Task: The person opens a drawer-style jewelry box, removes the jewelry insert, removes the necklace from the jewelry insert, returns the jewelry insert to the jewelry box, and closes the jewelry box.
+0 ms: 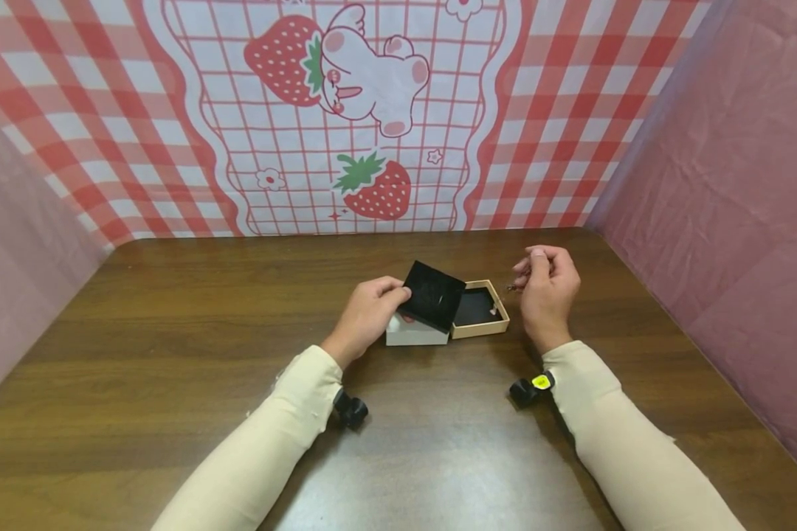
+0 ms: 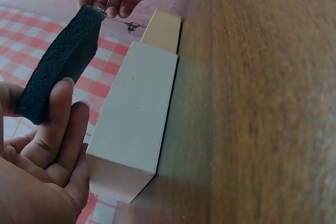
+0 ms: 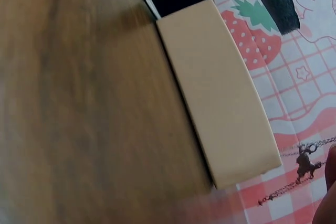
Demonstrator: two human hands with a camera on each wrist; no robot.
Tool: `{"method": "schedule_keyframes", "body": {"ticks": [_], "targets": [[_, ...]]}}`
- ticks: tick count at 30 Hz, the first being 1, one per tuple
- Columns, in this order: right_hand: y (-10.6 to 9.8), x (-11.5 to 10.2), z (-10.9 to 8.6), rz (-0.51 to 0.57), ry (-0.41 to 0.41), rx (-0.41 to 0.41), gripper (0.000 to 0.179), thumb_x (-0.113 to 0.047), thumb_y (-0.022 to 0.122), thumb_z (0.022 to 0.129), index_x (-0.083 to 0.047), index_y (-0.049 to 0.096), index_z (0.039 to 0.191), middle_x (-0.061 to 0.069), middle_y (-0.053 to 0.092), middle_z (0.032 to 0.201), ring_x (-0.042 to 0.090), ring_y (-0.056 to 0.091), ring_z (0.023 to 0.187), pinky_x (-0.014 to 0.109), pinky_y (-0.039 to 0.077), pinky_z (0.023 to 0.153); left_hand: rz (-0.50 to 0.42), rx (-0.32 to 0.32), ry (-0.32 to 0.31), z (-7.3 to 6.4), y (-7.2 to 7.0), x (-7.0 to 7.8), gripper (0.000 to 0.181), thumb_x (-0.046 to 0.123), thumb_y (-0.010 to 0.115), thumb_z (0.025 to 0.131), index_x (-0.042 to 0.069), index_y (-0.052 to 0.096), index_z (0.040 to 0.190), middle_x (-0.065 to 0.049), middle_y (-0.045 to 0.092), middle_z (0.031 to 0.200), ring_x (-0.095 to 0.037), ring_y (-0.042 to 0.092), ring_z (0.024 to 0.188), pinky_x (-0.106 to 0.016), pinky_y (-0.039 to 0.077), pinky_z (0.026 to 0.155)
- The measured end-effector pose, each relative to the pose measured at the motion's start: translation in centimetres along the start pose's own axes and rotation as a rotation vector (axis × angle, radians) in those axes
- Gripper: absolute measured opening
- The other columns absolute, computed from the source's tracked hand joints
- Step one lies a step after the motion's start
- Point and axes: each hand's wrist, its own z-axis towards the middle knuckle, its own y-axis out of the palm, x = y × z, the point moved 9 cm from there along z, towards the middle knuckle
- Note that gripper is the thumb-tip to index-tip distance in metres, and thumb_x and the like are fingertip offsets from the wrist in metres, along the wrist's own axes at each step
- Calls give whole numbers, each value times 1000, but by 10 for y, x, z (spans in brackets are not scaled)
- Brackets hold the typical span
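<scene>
My left hand (image 1: 368,313) pinches a square black foam pad (image 1: 432,299) by its left edge, thumb on top and fingers beneath. The pad is tilted above a small white box sleeve (image 1: 417,338), partly covering it in the head view. From the sleeve a tan drawer (image 1: 480,331) with a dark inside sticks out to the right. Beyond the drawer's right side, my right hand (image 1: 551,291) is raised with fingers curled, holding a thin chain with a dark charm (image 3: 305,163). Part of the chain is hidden by the fingers. A small pinkish piece (image 1: 494,310) shows at the drawer's right side.
The brown wooden table (image 1: 239,295) has a red-and-white checked cloth with strawberries (image 1: 378,188) hanging behind it. Pinkish cloth walls (image 1: 724,184) stand at left and right. Black cameras are strapped to both wrists.
</scene>
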Motion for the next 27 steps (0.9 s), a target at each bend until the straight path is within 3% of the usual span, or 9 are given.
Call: {"method": "schedule_keyframes", "body": {"ticks": [3, 6, 13, 17, 27], "targets": [[-4, 2, 3, 14, -2, 18, 23, -2, 49, 102, -11, 65, 87, 4, 61, 64, 11, 52, 45, 21, 44, 43, 6, 0, -2, 0, 0, 0, 21, 19, 60, 98, 4, 74, 105, -8, 72, 88, -21, 69, 72, -33, 50, 80], [-7, 3, 5, 15, 4, 29, 21, -2, 49, 102, -2, 65, 88, 4, 61, 62, 10, 51, 44, 21, 43, 42, 8, -2, -2, 0, 0, -1, 21, 19, 59, 98, 5, 74, 105, -8, 72, 88, -22, 69, 73, -34, 50, 81], [-14, 10, 10, -5, 34, 51, 23, -3, 50, 101, -9, 66, 86, 3, 61, 61, 10, 52, 44, 20, 45, 42, 7, -5, -6, 1, 0, -1, 21, 19, 60, 98, 5, 74, 105, -7, 72, 87, -21, 69, 73, -34, 50, 81], [-16, 12, 11, -22, 55, 58, 22, -2, 50, 99, -6, 66, 85, 4, 60, 61, 11, 51, 43, 20, 44, 42, 3, -7, -8, 1, 1, 0, 21, 19, 60, 98, 5, 74, 105, -7, 72, 87, -21, 69, 73, -34, 50, 82], [-21, 13, 11, -189, 69, 86, 22, -4, 51, 97, -5, 67, 81, -1, 59, 57, 12, 52, 44, 19, 41, 42, 15, -5, -8, 0, 1, -1, 22, 20, 60, 98, 5, 74, 106, -7, 72, 88, -21, 69, 73, -34, 50, 82]]}}
